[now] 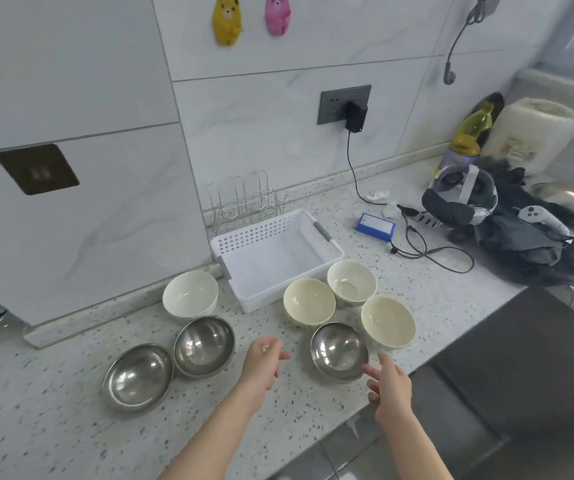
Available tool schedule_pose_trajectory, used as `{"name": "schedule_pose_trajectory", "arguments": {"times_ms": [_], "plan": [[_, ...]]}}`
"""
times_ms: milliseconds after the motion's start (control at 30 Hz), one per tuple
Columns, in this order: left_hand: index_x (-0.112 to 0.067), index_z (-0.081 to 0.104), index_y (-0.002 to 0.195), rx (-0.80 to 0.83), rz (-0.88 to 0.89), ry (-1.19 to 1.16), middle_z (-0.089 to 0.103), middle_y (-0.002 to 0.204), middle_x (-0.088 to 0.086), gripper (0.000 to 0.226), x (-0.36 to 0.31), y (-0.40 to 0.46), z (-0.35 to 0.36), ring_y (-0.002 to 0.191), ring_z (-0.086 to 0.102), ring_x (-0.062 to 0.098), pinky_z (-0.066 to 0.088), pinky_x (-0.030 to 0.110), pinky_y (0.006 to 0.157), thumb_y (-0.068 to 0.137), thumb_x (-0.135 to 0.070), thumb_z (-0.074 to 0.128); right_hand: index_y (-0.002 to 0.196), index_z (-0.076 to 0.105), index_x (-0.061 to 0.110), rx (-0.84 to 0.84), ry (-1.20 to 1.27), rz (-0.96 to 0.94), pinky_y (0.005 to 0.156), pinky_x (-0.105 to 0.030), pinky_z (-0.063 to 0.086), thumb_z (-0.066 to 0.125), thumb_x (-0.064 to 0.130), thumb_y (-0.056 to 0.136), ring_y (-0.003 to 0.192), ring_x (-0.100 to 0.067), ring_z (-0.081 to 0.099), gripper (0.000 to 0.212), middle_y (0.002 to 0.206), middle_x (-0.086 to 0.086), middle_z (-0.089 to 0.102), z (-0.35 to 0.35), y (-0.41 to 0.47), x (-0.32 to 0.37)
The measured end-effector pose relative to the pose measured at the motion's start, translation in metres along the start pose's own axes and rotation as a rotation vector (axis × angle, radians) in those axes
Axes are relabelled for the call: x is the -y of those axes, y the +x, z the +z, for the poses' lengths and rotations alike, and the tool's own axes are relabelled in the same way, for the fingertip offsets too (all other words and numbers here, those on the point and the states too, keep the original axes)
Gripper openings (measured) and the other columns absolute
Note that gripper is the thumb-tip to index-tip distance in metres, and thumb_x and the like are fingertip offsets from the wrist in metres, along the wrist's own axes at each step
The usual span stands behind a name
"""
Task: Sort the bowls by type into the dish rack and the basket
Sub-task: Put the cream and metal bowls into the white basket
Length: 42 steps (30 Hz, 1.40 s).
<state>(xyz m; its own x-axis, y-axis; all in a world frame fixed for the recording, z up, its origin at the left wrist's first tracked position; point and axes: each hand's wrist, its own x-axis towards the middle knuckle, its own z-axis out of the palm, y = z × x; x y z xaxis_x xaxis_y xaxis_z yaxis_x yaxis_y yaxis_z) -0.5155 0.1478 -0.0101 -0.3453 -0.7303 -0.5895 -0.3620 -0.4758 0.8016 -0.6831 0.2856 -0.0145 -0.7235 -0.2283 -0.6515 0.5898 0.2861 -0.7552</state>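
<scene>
Both hands are held above the speckled counter [53, 427], and nothing is gripped by either. The left hand [264, 362] is seen with fingers loosely extended and slightly curled, hovering between two steel bowls. The right hand [390, 386] is stretched forward with fingers spread, its fingertips just beside the near rim of the steel bowl [339, 351] that sits between the two hands; whether the rim is touched cannot be told.

To the left of the left hand, a second steel bowl [204, 346] and a third steel bowl [138, 376] are set touching each other. Beyond them a white bowl [190, 296] is placed near the wall. Ahead of the right hand, three cream bowls are clustered: one cream bowl [388, 322] just beyond the fingers, another cream bowl [309, 302] ahead of the gap between the hands, and the farthest cream bowl [351, 282] against the basket.

The white basket [327, 254] is found farther ahead of the hands, nothing in it, and the wire dish rack [244, 202] stands behind it by the wall, also unloaded.

Far to the right, a blue box [375, 226] with a white label is seen, but its writing is too blurred to be read; no other legible text is shown.
</scene>
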Motion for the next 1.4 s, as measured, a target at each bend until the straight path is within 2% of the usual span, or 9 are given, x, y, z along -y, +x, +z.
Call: {"name": "schedule_pose_trajectory", "arguments": {"times_ms": [133,233,333,567,700,800,1033,1233,1400], "plan": [[-0.019,0.053,0.117,0.012,-0.031,0.035,0.069,0.104,0.002,0.025,-0.016,0.017,0.022,0.057,0.041,0.011,0.028,0.019,0.04,0.098,-0.035,0.05,0.116,0.054,0.013,-0.01,-0.013,0.041,0.041,-0.023,0.029,0.056,0.037,0.093,0.054,-0.014,0.04,0.033,0.096,-0.006,0.071,-0.008,0.018,0.014],[-0.028,0.057,0.094,-0.017,-0.032,0.03,0.07,0.101,0.004,0.012,-0.028,0.027,0.04,0.053,0.04,0.01,0.027,0.015,0.035,0.099,-0.037,0.05,0.126,0.05,0.013,-0.015,-0.049,0.011,0.044,-0.025,0.029,0.052,0.034,0.094,0.059,-0.016,0.043,0.038,0.098,-0.005,0.071,-0.012,0.035,0.021],[-0.027,0.057,0.085,-0.07,-0.057,0.037,0.07,0.099,0.007,0.016,-0.034,0.039,0.053,0.056,0.041,0.011,0.028,0.016,0.037,0.098,-0.032,0.051,0.12,0.05,0.01,0.046,-0.095,0.005,0.042,-0.024,0.028,0.051,0.028,0.095,0.059,-0.017,0.044,0.032,0.093,-0.009,0.072,-0.017,0.053,0.03],[-0.007,0.062,0.095,-0.186,-0.186,-0.034,0.067,0.088,0.012,0.013,-0.03,0.061,0.073,0.051,0.038,0.014,0.02,0.016,0.039,0.093,-0.018,0.056,0.101,0.053,0.005,0.286,-0.393,0.109,0.036,-0.018,0.023,0.045,0.011,0.092,0.048,-0.013,0.037,0.013,0.074,-0.016,0.075,-0.042,0.097,0.067],[0.0,0.062,0.091,-0.249,-0.192,-0.107,0.067,0.076,0.015,0.012,-0.03,0.065,0.08,0.046,0.034,0.013,0.019,0.014,0.034,0.09,-0.007,0.052,0.092,0.059,-0.001,0.304,-0.46,0.033,0.037,-0.018,0.024,0.048,0.014,0.091,0.048,-0.013,0.036,0.019,0.07,-0.016,0.074,-0.052,0.107,0.079],[-0.002,0.059,0.088,-0.304,-0.199,-0.131,0.071,0.083,0.02,0.01,-0.035,0.058,0.082,0.045,0.032,0.012,0.02,0.015,0.034,0.09,-0.006,0.05,0.082,0.065,-0.004,0.349,-0.538,-0.017,0.036,-0.018,0.027,0.05,0.016,0.09,0.045,-0.012,0.037,0.026,0.065,-0.015,0.074,-0.059,0.114,0.097],[-0.002,0.061,0.097,-0.368,-0.169,-0.274,0.075,0.075,0.017,0.013,-0.045,0.025,0.071,0.039,0.031,0.009,0.02,0.015,0.032,0.09,-0.005,0.05,0.077,0.07,0.001,0.263,-0.799,-0.247,0.059,-0.031,0.044,0.053,0.023,0.087,0.057,-0.017,0.051,0.03,0.054,-0.003,0.071,-0.065,0.127,0.16],[-0.004,0.063,0.098,-0.397,-0.139,-0.327,0.076,0.076,0.016,0.014,-0.054,0.006,0.05,0.042,0.031,0.008,0.02,0.017,0.034,0.088,-0.006,0.053,0.075,0.068,0.007,0.26,-0.726,-0.441,0.058,-0.033,0.043,0.051,0.02,0.087,0.059,-0.019,0.052,0.025,0.054,0.002,0.071,-0.028,0.111,0.201],[-0.001,0.064,0.097,-0.402,-0.119,-0.345,0.076,0.079,0.017,0.016,-0.059,-0.001,0.023,0.041,0.031,0.008,0.021,0.018,0.036,0.089,-0.008,0.053,0.081,0.066,0.003,0.459,-0.562,-0.358,0.049,-0.026,0.031,0.048,0.016,0.09,0.053,-0.014,0.036,0.024,0.063,-0.009,0.074,0.047,0.088,0.204]]}}
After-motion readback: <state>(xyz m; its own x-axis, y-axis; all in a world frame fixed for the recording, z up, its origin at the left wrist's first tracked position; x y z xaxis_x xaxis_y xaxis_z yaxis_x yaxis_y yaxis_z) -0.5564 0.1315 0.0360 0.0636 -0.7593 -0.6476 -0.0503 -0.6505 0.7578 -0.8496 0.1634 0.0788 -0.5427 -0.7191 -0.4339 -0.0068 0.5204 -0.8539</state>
